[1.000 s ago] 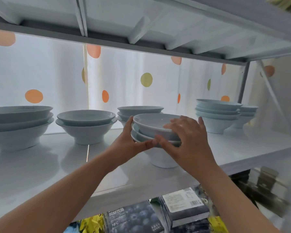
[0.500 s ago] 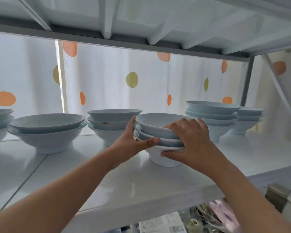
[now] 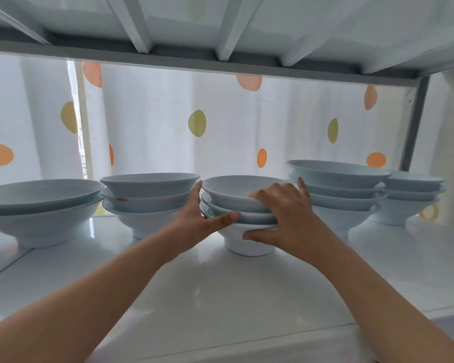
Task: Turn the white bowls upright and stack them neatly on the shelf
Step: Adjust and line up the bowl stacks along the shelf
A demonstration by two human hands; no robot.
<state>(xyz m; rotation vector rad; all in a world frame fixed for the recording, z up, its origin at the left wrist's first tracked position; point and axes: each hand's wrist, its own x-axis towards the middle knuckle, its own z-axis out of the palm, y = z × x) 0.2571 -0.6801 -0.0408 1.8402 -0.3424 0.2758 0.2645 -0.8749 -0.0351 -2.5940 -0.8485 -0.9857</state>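
1. The left hand (image 3: 194,221) and right hand (image 3: 286,218) are clasping the bowl stack (image 3: 236,205), fingers curled round its rims.
2. The stack is now resting mid-shelf (image 3: 220,297), pushed back level with neighbouring stacks (image 3: 147,197); release is probably next.

The white bowls (image 3: 236,197) look smooth and shiny, like china. The shelf (image 3: 220,297) is glossy and white. The spotty curtain (image 3: 220,127) behind is thin cloth.
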